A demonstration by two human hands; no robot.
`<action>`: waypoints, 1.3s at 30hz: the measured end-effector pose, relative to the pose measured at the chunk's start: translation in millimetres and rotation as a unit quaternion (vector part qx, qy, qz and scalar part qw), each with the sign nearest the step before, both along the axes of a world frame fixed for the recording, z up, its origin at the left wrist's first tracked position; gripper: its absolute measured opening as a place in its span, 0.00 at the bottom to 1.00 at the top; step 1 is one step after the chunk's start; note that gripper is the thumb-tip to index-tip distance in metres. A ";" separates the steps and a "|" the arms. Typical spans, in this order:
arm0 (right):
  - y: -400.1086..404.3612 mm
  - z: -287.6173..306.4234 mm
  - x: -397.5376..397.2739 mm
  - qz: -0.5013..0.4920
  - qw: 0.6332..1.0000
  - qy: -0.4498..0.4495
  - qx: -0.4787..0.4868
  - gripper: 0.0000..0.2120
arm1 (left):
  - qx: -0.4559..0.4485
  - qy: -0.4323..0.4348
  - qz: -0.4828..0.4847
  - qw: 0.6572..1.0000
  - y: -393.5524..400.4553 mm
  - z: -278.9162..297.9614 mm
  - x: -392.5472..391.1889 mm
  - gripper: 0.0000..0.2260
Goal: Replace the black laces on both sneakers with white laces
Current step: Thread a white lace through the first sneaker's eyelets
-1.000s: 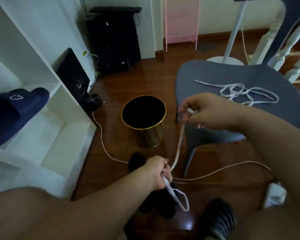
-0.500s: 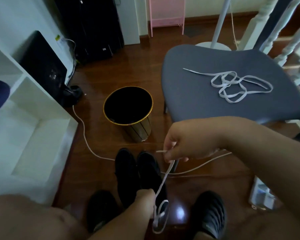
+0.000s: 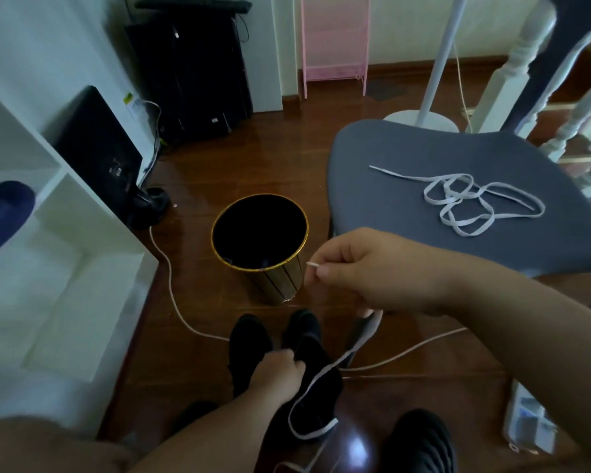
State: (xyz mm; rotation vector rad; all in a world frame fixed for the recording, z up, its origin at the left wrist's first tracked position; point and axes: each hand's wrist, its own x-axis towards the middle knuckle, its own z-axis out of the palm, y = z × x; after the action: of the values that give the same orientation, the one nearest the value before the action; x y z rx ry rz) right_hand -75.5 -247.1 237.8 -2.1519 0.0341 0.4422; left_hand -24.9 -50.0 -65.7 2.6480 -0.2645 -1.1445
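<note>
White lace in the right hand, sneaker in the left.

Right hand (image 3: 372,271) up over the floor, fingers curled, pinching the tip of a white lace (image 3: 325,373); lace trailing down across the nearer black sneaker (image 3: 307,380) and looping at its heel. Left hand (image 3: 277,370) down low, fingers curled round that sneaker's collar. Second black sneaker (image 3: 248,339) just beside it on the wood floor (image 3: 219,172), both toes pointing at the black-and-gold bin (image 3: 263,240). Another white lace (image 3: 464,203) lying loosely coiled on the grey chair seat (image 3: 389,199), toward its right edge.
</note>
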 end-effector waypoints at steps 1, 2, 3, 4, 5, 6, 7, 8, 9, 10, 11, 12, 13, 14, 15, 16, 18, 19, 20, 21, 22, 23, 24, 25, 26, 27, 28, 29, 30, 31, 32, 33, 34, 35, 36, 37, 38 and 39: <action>-1.8 0.7 2.5 -0.014 1.000 -0.003 -0.004 0.11 | -0.015 -0.040 -0.038 0.998 -6.0 14.4 8.7 0.12; -3.5 1.2 5.1 -0.028 1.000 -0.002 -0.006 0.12 | -0.019 -0.065 -0.078 0.995 -10.6 32.3 18.7 0.14; -5.5 1.5 7.5 -0.043 0.999 0.004 -0.006 0.12 | -0.017 -0.085 -0.118 0.989 -13.3 54.2 29.3 0.15; -7.6 1.1 9.3 -0.057 0.998 0.015 -0.007 0.12 | -0.014 -0.111 -0.161 0.981 -14.1 77.7 40.7 0.16; -10.0 0.3 10.4 -0.065 0.997 0.029 -0.012 0.12 | -0.014 -0.135 -0.196 0.971 -13.1 102.4 51.5 0.17; -11.8 -0.4 10.6 -0.066 0.997 0.046 -0.022 0.12 | -0.023 -0.155 -0.220 0.963 -11.3 128.1 60.8 0.17; -12.8 -1.4 10.1 -0.065 0.995 0.064 -0.028 0.11 | -0.043 -0.171 -0.232 0.957 -8.5 153.3 66.6 0.16; -12.4 -1.8 9.0 -0.067 0.995 0.076 -0.026 0.11 | -0.071 -0.184 -0.239 0.951 -4.9 178.9 69.7 0.16; -10.7 -0.7 8.9 -0.073 0.994 0.078 -0.022 0.12 | -0.101 -0.201 -0.245 0.943 -0.7 203.8 70.5 0.16; -8.7 0.8 8.7 -0.080 0.994 0.066 -0.029 0.13 | -0.126 -0.228 -0.250 0.932 3.6 228.2 69.0 0.17; -6.0 2.7 8.2 -0.085 0.994 0.035 -0.059 0.15 | -0.150 -0.268 -0.249 0.919 9.0 251.6 66.5 0.17; -3.2 4.9 7.3 -0.086 0.991 -0.011 -0.106 0.17 | -0.175 -0.309 -0.239 0.904 15.1 274.2 63.2 0.17; -1.4 6.3 5.7 -0.089 0.982 -0.060 -0.156 0.19 | -0.206 -0.346 -0.223 0.888 21.8 294.0 59.5 0.16; -0.3 7.3 4.4 -0.098 0.971 -0.104 -0.194 0.21 | -0.237 -0.373 -0.200 0.874 29.0 311.4 55.1 0.16; 0.1 8.9 3.2 -0.111 0.962 -0.139 -0.208 0.23 | -0.266 -0.391 -0.175 0.863 36.2 325.6 50.2 0.16; 0.1 10.7 2.3 -0.126 0.959 -0.163 -0.197 0.24 | -0.290 -0.407 -0.152 0.853 42.8 335.6 45.3 0.15; 2.0 15.5 0.7 -0.145 0.965 -0.176 -0.128 0.26 | -0.337 -0.433 -0.117 0.828 53.4 344.2 35.9 0.15; 4.9 17.7 -0.2 -0.149 0.969 -0.173 -0.094 0.25 | -0.356 -0.448 -0.105 0.813 56.9 344.9 31.4 0.16; 7.8 18.8 -1.3 -0.149 0.971 -0.172 -0.071 0.24 | -0.375 -0.460 -0.094 0.799 58.6 343.7 27.7 0.16; 11.1 19.6 -2.5 -0.147 0.972 -0.175 -0.056 0.22 | -0.395 -0.469 -0.086 0.785 58.6 342.0 24.4 0.16; 14.5 20.9 -3.3 -0.148 0.971 -0.182 -0.042 0.19 | -0.410 -0.475 -0.078 0.775 57.4 339.6 21.4 0.16; 17.2 22.5 -4.1 -0.158 0.968 -0.192 -0.024 0.15 | -0.419 -0.481 -0.074 0.767 55.4 336.7 19.5 0.15; 19.4 24.3 -4.6 -0.180 0.962 -0.204 -0.001 0.12 | -0.417 -0.486 -0.071 0.765 53.4 333.8 19.4 0.14; 21.4 26.3 -5.5 -0.207 0.954 -0.215 0.020 0.10 | -0.412 -0.483 -0.063 0.770 51.4 330.7 20.8 0.12; 23.5 28.6 -5.8 -0.231 0.945 -0.227 0.036 0.10 | -0.405 -0.469 -0.043 0.784 50.3 327.7 23.8 0.09; 25.5 31.2 -6.1 -0.245 0.939 -0.238 0.047 0.09 | -0.402 -0.437 -0.024 0.804 49.6 325.9 28.2 0.06; 28.0 33.5 -6.7 -0.247 0.935 -0.248 0.054 0.10 | -0.389 -0.403 -0.019 0.828 49.1 325.5 32.4 0.09; 31.4 35.2 -7.3 -0.238 0.934 -0.260 0.056 0.11 | -0.374 -0.385 -0.043 0.843 47.5 325.4 35.8 0.15; 35.6 36.7 -8.1 -0.227 0.934 -0.271 0.055 0.12 | -0.345 -0.380 -0.083 0.854 44.7 326.6 38.9 0.19; 39.9 37.3 -9.0 -0.218 0.934 -0.279 0.053 0.13 | -0.314 -0.375 -0.122 0.864 40.6 328.5 41.4 0.20; 44.0 37.9 -9.9 -0.213 0.933 -0.284 0.051 0.13 | -0.293 -0.367 -0.146 0.871 35.7 332.3 41.1 0.18; 47.5 37.8 -10.5 -0.212 0.933 -0.287 0.052 0.13 | -0.288 -0.371 -0.139 0.872 30.7 336.1 40.3 0.16; 50.2 37.7 -10.6 -0.214 0.932 -0.288 0.054 0.13 | -0.300 -0.389 -0.112 0.864 26.3 339.6 38.7 0.11; 52.0 37.1 -10.0 -0.221 0.929 -0.291 0.056 0.13 | -0.314 -0.423 -0.085 0.846 22.0 343.7 35.4 0.06; 53.1 37.0 -8.9 -0.234 0.925 -0.295 0.058 0.13 | -0.312 -0.461 -0.077 0.827 18.1 349.1 30.1 0.04; 53.7 36.8 -7.8 -0.249 0.918 -0.304 0.055 0.13 | -0.321 -0.491 -0.091 0.805 13.5 351.6 24.3 0.07; 54.5 37.4 -7.2 -0.260 0.911 -0.316 0.047 0.13 | -0.350 -0.486 -0.099 0.794 9.2 352.3 18.8 0.09; 55.4 37.6 -6.9 -0.262 0.906 -0.331 0.035 0.13 | -0.377 -0.464 -0.094 0.796 5.7 354.3 13.8 0.10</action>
State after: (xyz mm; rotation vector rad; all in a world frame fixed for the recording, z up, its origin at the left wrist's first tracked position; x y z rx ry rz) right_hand -82.4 -191.7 275.4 -2.0110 0.2046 -0.5944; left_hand -11.1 -44.3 288.6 2.1892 -0.9318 0.3379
